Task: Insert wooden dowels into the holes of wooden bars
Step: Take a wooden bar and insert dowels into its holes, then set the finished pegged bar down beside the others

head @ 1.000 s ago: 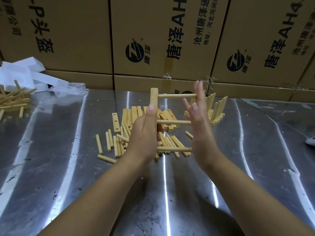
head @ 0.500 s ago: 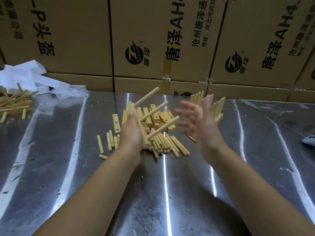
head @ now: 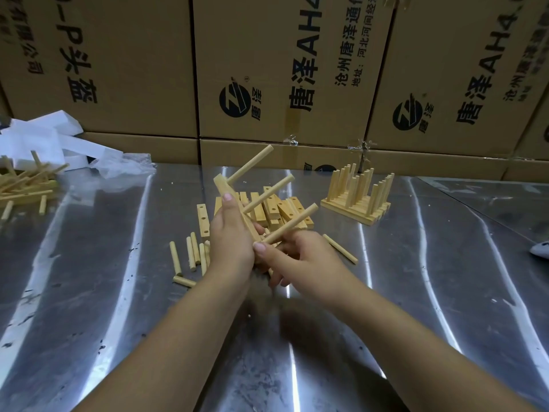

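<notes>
Wooden bar (head: 222, 185) is hanging tilted over the bench (head: 118, 292) middle, the left hand (head: 230, 236) gripping it, three dowels (head: 269, 193) pointing up and far-right, while the right hand (head: 300, 257), thumb touching its lower end, is curling underneath, its hold hidden.

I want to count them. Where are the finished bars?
Head view: the finished bars stand on the table, right of the loose bar pile, near the boxes.

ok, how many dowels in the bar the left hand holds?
3 dowels: one at the bar's far end, one mid-bar, one at the near end beside the right hand. None seem hidden.
</notes>
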